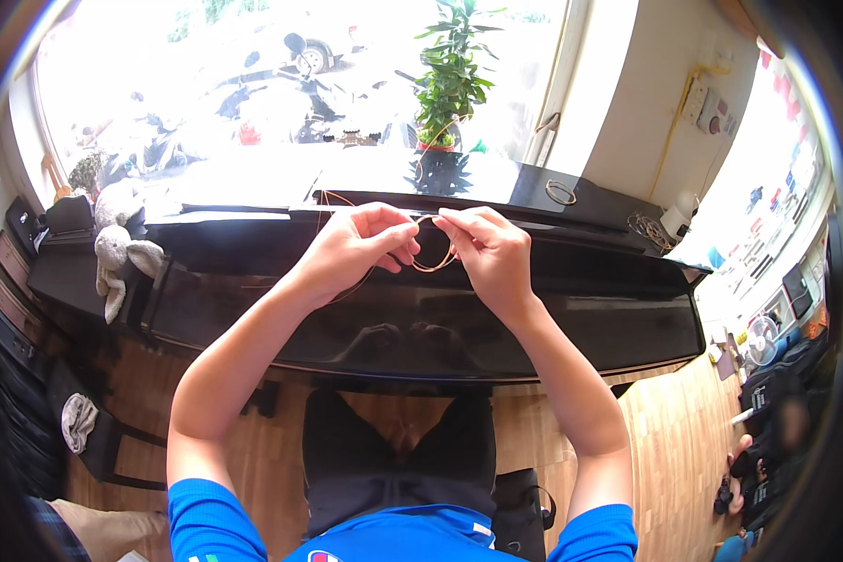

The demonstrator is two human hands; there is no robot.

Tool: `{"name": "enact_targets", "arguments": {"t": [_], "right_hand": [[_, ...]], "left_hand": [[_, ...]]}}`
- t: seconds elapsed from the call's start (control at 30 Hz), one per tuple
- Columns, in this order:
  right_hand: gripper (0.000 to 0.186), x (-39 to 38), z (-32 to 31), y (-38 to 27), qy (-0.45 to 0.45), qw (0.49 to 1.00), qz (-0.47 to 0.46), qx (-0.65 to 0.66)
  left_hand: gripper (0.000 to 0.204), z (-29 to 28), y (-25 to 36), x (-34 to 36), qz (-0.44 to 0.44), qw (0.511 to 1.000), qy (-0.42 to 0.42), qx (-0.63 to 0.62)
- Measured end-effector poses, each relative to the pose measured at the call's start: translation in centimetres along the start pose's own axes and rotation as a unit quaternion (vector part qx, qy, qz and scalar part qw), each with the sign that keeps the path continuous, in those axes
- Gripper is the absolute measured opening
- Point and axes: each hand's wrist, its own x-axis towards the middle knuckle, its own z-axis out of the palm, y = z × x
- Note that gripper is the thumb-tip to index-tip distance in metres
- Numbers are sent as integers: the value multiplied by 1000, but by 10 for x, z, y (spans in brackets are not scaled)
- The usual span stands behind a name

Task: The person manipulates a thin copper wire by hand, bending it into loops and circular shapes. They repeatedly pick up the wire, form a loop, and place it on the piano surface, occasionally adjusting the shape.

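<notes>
A thin golden wire string (433, 271), bent into a small loop, hangs between my two hands above the closed lid of a glossy black upright piano (581, 328). My left hand (358, 248) pinches the loop's left side between thumb and fingers. With thumb and forefinger, my right hand (493, 255) grips its upper right. Loose lengths of the thin string trail past my left wrist and arc up in front of the plant. Both hands are mirrored faintly in the black surface. The exact spot of the left fingertips' hold is partly hidden.
Another wire coil (560, 193) lies on the piano top, near a tangled bundle (650, 228). A potted plant (450, 80) stands by the bright window. A grey plush toy (115, 245) hangs at the left. Another person's leg (103, 529) shows at lower left; a fan (761, 339) stands right.
</notes>
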Motion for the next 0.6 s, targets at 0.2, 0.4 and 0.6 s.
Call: {"name": "enact_targets", "arguments": {"t": [0.2,0.4,0.6], "right_hand": [[12,-13,-7,1,16,997,15,73],[11,-27,-29,2,14,988,72,134],[7,-18,-116,46,146,985,87,-27]], "left_hand": [[27,6,-12,-1,-82,977,-29,-192],[25,31,-20,-2,-72,976,22,-203],[22,50,-90,-22,-78,988,1,-130]]}}
